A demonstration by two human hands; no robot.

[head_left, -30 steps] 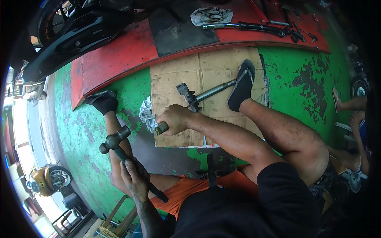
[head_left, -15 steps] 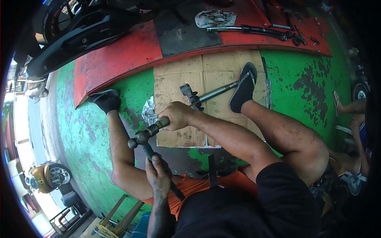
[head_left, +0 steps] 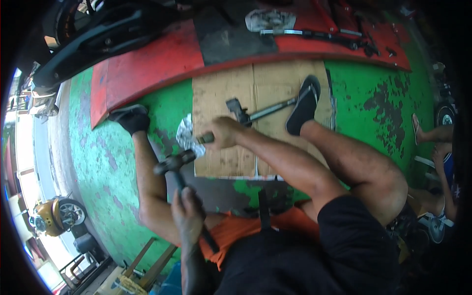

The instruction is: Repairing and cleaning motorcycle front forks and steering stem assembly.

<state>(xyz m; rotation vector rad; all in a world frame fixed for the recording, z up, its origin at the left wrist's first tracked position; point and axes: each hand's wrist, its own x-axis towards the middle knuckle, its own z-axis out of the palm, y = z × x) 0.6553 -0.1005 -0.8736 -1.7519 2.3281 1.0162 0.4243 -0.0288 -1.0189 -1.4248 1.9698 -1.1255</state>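
My left hand [head_left: 189, 214] is closed round the handle of a ball-peen hammer [head_left: 175, 163]; its head, slightly blurred, is a short way from the bar's end. In my right fist [head_left: 226, 132] is a short round metal bar [head_left: 206, 138], its worn end poking out toward the hammer. The bar's other end is hidden by the hand. Just beyond that fist, a motorcycle steering stem [head_left: 273, 109] with a dark clamp at its near end lies on flattened cardboard [head_left: 223, 164]. My right foot [head_left: 304, 105], in a sandal, rests at the stem's far end.
A crumpled foil-like wrapper [head_left: 185, 132] lies by the cardboard's left edge. Ahead, a red and black platform [head_left: 157, 59] carries a rag [head_left: 270, 20], a long tool [head_left: 312, 34] and a dark motorcycle part. Another person's legs [head_left: 435, 133] are at the right.
The hammer head has drawn back from the bar's end, leaving a gap. My right hand has shifted slightly up and to the right with the bar.
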